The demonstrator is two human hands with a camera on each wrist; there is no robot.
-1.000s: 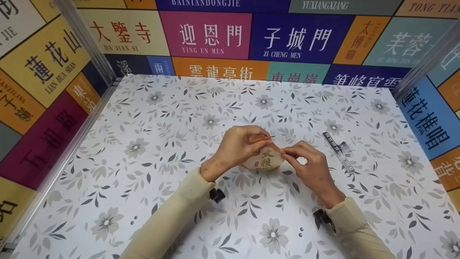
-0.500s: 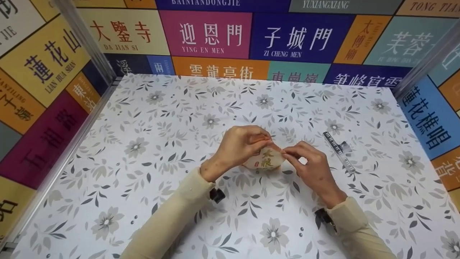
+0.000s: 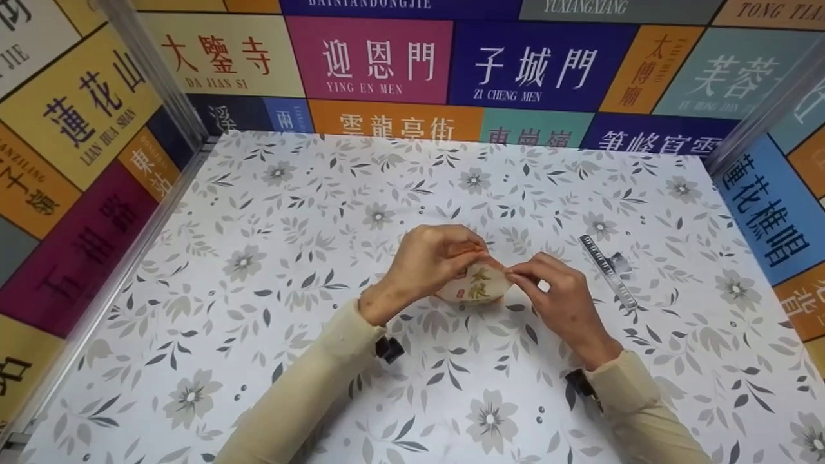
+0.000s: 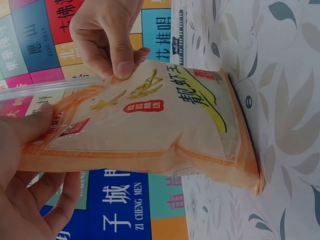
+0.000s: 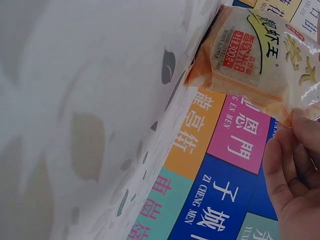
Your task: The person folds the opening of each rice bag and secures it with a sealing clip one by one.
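A small orange-edged plastic bag of rice (image 3: 475, 285) with gold and black lettering stands upright on the patterned table. My left hand (image 3: 433, 261) pinches its top edge from the left, with the thumb on the printed front in the left wrist view. My right hand (image 3: 562, 298) pinches the bag's upper right edge between thumb and fingertips. In the left wrist view the bag's front (image 4: 165, 110) looks plump, and its bottom rests on the tabletop. The right wrist view shows my right thumb and fingers (image 5: 300, 165) at the bag's side edge.
A slim strip (image 3: 606, 269), black with white marks at one end and clear at the other, lies to the right of my right hand. Panels with coloured signs (image 3: 370, 61) enclose the back and sides of the floral-patterned table (image 3: 309, 399).
Both hands keep their pinch on the bag of rice. The right hand has shifted very slightly to the right; the left hand and the bag stay almost still.
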